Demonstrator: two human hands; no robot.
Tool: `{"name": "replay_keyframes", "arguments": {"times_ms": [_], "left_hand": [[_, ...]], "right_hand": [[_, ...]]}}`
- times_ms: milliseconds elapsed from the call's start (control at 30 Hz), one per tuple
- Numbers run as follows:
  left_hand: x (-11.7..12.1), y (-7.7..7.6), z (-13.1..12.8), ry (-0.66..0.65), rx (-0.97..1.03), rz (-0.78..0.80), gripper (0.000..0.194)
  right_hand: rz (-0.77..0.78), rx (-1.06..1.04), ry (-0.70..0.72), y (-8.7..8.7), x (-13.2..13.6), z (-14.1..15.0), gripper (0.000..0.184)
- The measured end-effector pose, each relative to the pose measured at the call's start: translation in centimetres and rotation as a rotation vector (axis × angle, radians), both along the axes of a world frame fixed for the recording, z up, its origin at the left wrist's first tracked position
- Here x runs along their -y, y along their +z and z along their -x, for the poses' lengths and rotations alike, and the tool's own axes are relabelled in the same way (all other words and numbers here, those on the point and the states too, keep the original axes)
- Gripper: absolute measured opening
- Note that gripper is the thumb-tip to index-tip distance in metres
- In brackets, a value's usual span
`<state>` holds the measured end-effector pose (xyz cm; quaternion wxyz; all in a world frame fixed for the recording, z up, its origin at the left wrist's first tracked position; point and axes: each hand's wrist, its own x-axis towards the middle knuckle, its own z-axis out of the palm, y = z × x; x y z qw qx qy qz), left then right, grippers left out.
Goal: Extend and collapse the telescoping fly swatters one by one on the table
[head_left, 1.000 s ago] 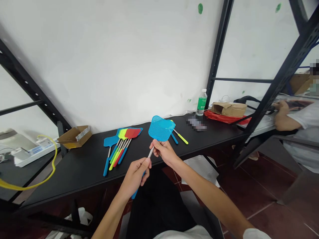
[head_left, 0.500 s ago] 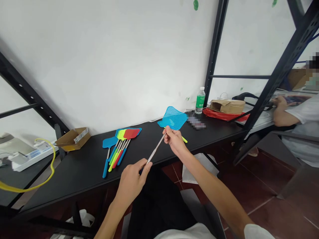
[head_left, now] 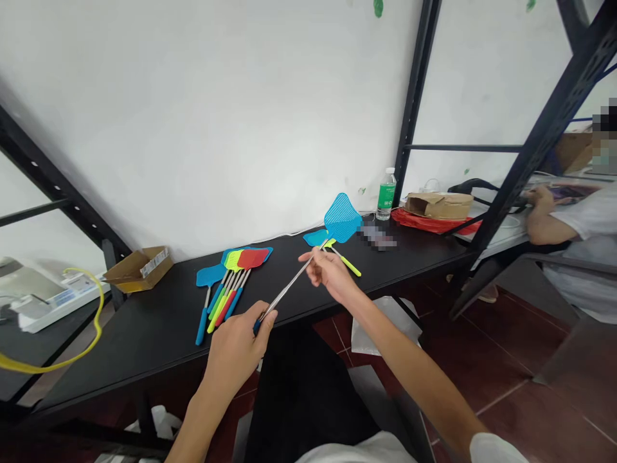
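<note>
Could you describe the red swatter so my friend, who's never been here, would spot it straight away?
Along the white wall runs a long black table. Just beyond the left hand lies a fanned pile of swatters, heads toward the wall. The red swatter is the only one there with a red head and red handle.

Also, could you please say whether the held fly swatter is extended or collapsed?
Extended: its metal shaft runs long from the left hand towards the blue mesh head, while the swatters on the desk show short ones.
</note>
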<state>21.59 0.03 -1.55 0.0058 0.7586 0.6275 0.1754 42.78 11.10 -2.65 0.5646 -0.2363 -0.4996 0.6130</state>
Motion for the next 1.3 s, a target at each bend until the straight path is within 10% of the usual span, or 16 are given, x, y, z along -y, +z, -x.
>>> {"name": "replay_keyframes", "arguments": {"times_ms": [667,1300], "left_hand": [[0.4,0.6,-1.1,-0.143,0.137,0.123,0.039],[0.6,0.6,-1.3,-0.191,0.084,0.174,0.04]], "right_hand": [[0.021,-0.006,-0.088,-1.2,0.4,2.2,0.053],[0.047,-0.076,-0.236,-0.7,-2.3,-1.8,0.05]]}}
